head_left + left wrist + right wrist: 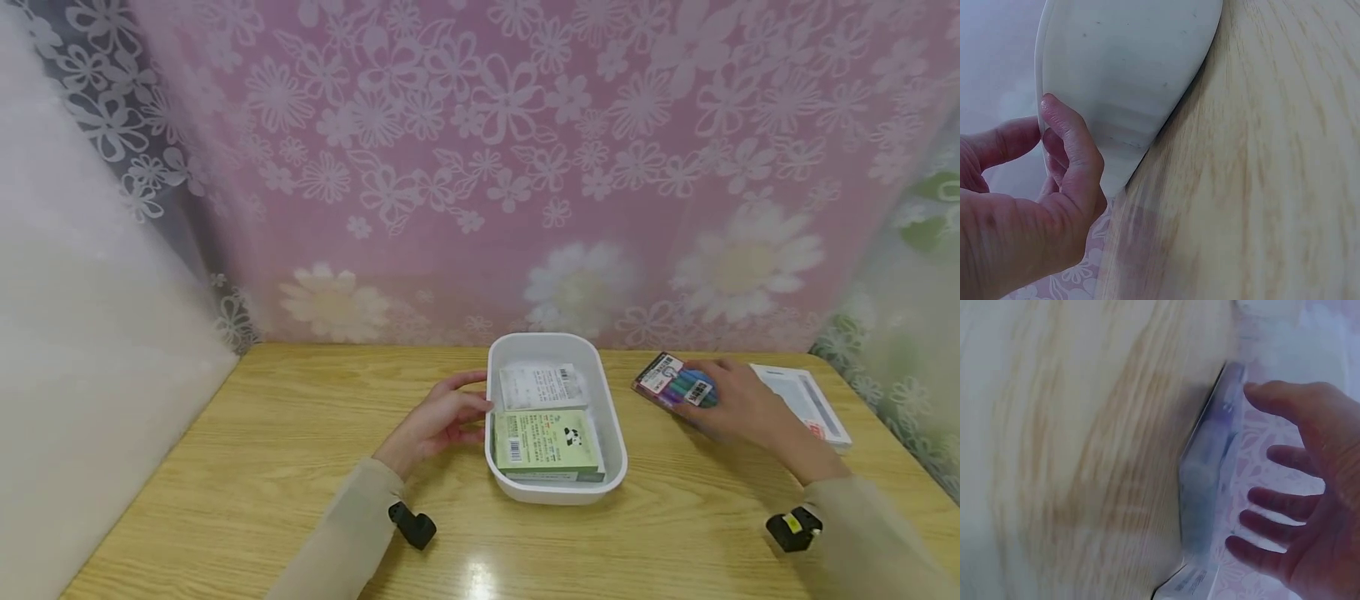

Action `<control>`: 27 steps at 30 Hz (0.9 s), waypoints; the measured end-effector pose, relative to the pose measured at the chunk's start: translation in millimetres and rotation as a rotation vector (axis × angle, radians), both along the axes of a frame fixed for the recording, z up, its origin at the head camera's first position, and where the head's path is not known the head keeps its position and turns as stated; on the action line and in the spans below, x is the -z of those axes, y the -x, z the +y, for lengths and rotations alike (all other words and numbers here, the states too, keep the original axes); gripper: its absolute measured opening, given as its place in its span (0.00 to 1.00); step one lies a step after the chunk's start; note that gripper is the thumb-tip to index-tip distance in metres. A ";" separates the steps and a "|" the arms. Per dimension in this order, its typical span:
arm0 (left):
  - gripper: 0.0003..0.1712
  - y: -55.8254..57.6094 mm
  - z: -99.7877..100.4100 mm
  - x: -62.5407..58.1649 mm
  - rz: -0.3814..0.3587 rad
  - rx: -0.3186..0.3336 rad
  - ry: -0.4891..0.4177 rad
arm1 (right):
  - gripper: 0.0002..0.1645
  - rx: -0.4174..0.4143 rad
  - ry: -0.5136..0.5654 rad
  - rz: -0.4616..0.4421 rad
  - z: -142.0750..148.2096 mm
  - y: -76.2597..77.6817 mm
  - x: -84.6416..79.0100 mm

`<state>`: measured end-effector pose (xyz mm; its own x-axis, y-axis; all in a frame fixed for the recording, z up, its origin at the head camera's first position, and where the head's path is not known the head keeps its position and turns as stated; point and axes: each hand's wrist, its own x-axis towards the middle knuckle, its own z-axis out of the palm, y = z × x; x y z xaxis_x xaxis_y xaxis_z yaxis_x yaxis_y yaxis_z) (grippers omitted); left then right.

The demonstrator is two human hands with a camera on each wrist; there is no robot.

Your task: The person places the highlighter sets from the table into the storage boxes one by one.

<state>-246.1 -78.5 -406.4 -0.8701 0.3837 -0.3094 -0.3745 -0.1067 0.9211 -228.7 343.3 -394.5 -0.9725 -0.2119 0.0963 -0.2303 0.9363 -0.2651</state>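
Note:
My left hand [444,417] pinches the rim of a white plastic tub [611,442] at its left side, thumb at the edge and fingers bent against the outer wall [1129,69]. Inside the tub lie a green box with a panda picture [551,442] and a white printed packet [543,386]. On the right, my right hand [738,408] reaches over a clear pack of purple, green and blue sticks [667,379], which has barcode labels. In the right wrist view, the fingers [1279,503] are spread beside this pack [1204,481], with the thumb near its far end.
A white and blue flat box [806,404] lies on the wooden table [315,433], partly behind my right hand. A pink flowered curtain [465,208] hangs along the table's back edge, with pale sheets at both sides.

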 end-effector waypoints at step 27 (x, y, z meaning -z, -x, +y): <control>0.38 0.5 -1.8 0.0 -0.002 0.009 0.006 | 0.55 -0.015 -0.104 -0.156 11.5 23.5 2.8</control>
